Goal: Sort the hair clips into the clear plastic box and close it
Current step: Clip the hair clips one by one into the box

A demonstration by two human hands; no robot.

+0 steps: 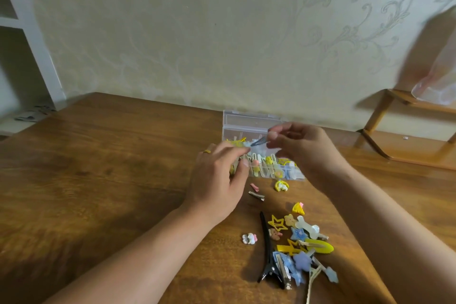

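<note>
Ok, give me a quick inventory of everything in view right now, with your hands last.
clear plastic box: one, transparent, lid open, far centre of the table, clips already in its compartments
blue clip: one, held over the box
loose clips pile: many, yellow, blue, white, near right on the table
black clip: one, long, left edge of the pile
yellow-white clip: one, just in front of the box
pink clip: one, small, in front of the box
white-pink clip: one, alone, left of the pile
table: one, brown wood
wooden rack: one, far right
left hand: rests on the box's left end
right hand: pinches the blue clip
</note>
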